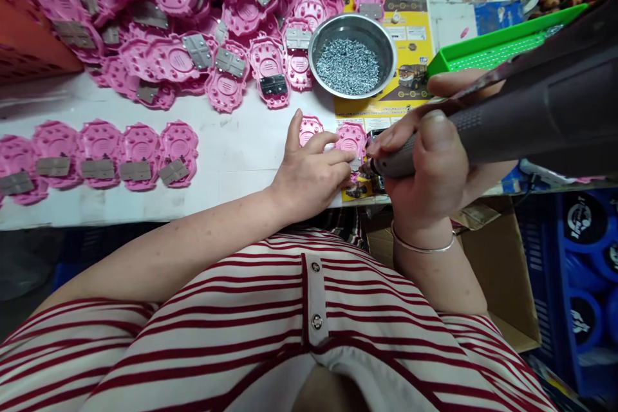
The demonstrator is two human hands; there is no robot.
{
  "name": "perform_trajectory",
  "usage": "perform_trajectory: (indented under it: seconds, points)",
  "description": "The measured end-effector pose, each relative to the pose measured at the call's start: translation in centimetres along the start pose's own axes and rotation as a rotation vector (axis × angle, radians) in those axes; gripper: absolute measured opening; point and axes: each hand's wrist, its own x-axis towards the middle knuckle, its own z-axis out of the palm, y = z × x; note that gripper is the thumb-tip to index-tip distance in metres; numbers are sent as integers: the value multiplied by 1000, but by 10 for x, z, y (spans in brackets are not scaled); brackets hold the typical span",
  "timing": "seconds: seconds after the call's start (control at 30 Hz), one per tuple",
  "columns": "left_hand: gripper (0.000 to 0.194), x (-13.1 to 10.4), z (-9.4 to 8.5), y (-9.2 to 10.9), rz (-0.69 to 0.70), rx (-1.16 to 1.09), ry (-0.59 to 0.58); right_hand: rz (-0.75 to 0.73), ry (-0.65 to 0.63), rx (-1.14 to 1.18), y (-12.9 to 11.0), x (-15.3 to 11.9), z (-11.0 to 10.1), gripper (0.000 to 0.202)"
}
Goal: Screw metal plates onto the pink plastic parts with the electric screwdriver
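Observation:
My right hand (429,154) is wrapped around a dark electric screwdriver (512,109), its bit pointing left at the metal plate on a small pink plastic casing (351,138). My left hand (311,174) steadies that casing with its bent fingertips, near the front edge of the table. Its thumb stands apart, beside a second pink casing (309,127) partly covered by the fingers. Behind both hands is a steel bowl (318,80) of small silver screws (348,66). The screwdriver's tip and the plate are partly hidden by my fingers.
A big heap of pink casings (176,61) with metal plates fills the back left, beside an orange crate (33,26). Several more casings (99,148) form a row at left. A green tray (483,55) lies right, and blue crates (545,257) stand below the table.

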Motion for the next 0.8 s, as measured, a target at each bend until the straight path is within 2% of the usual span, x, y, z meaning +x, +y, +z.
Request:
perform_trajectory:
  seconds: [0.1, 0.23, 0.33, 0.47, 0.63, 0.8]
  points:
    - [23, -2, -1, 1, 38, -5, 12, -79, 11, 81, 6, 3, 8, 25]
    - [19, -4, 0, 1, 18, -57, 17, -96, -13, 231, -5, 9, 8, 23]
    - [16, -5, 2, 0, 22, -88, 42, -81, 18, 257, -18, 11, 6, 19]
    - [14, -5, 2, 0, 3, -85, 15, -99, 26, 219, -26, 12, 7, 15]
    - [15, -6, 2, 1, 30, -78, 68, 25, 20, 166, -35, 9, 0, 22]
    - [25, -7, -1, 6, 86, 27, 117, 250, -227, 67, -42, 8, -16, 52]
